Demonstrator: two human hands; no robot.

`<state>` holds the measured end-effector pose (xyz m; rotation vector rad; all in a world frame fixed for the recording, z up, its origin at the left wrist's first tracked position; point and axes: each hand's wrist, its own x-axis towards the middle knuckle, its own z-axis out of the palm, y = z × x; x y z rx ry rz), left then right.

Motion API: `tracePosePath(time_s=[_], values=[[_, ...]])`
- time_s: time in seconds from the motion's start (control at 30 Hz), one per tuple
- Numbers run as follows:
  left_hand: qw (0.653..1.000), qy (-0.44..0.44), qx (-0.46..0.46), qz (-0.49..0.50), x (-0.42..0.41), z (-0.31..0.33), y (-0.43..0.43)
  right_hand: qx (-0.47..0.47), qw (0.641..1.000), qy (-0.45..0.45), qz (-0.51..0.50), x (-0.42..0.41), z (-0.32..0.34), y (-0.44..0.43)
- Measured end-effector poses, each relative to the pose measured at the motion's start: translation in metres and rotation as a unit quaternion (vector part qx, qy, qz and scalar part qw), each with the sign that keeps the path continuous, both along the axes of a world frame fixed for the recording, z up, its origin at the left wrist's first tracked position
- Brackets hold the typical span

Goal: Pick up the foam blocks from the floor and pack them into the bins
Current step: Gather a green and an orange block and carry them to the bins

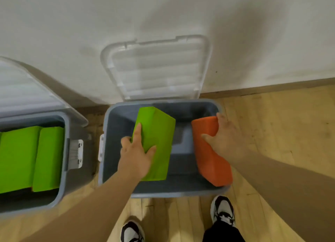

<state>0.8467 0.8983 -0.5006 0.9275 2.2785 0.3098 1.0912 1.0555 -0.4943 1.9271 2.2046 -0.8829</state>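
Left hand (136, 160) grips the green block (157, 133), right hand (226, 138) the orange block (208, 160); both long axes run roughly twelve-to-six (orange tilted) over the bin (117, 125).

Over grey bin (172, 192), green block (157, 133) in left hand (135, 160), orange block (212, 160) in right hand (226, 138).

Head camera, single wide-angle view: riding on the person's head, looking steeply down and forward toward the wall (72, 24); hanging close over the open grey bin (106, 133); catching wooden floor (272, 124) and shoes (223, 211) along the bottom edge.
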Motion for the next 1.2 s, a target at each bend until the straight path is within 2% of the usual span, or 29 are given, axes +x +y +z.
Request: tracePosePath(time_s=[0.13, 0.33, 0.47, 0.63, 0.73, 0.87, 1.0, 1.07, 1.2], values=[[0.996, -0.072, -0.018, 0.054, 0.023, -0.119, 0.022, 0.004, 0.995, -0.073, 0.071, -0.020, -0.096, 0.030], [0.990, -0.102, -0.010, 0.096, 0.058, -0.250, 0.034, -0.015, 0.982, -0.090, 0.166, -0.031, -0.192, 0.036], [0.986, -0.107, -0.042, 0.120, 0.050, -0.296, 0.030, -0.014, 0.974, -0.114, 0.195, -0.035, -0.212, 0.038], [0.981, -0.164, -0.102, 0.006, 0.038, -0.302, 0.023, -0.021, 0.959, -0.166, 0.227, -0.042, -0.210, 0.041], [0.975, -0.165, -0.141, -0.044, 0.041, -0.288, 0.031, -0.061, 0.959, -0.180, 0.212, -0.042, -0.199, 0.037], [0.985, -0.084, -0.119, -0.096, 0.042, -0.226, 0.025, -0.058, 0.944, -0.194, 0.261, -0.035, -0.157, 0.015], [0.979, -0.007, -0.133, -0.156, 0.024, -0.117, -0.014, -0.073, 0.924, -0.200, 0.319, -0.044, -0.078, -0.014], [0.979, 0.026, -0.139, -0.149, 0.006, -0.053, -0.039, -0.069, 0.915, -0.196, 0.346, -0.062, -0.027, -0.028], [0.986, 0.030, -0.133, -0.096, -0.024, 0.080, -0.103, -0.072, 0.891, -0.191, 0.405, -0.112, 0.092, -0.069]])
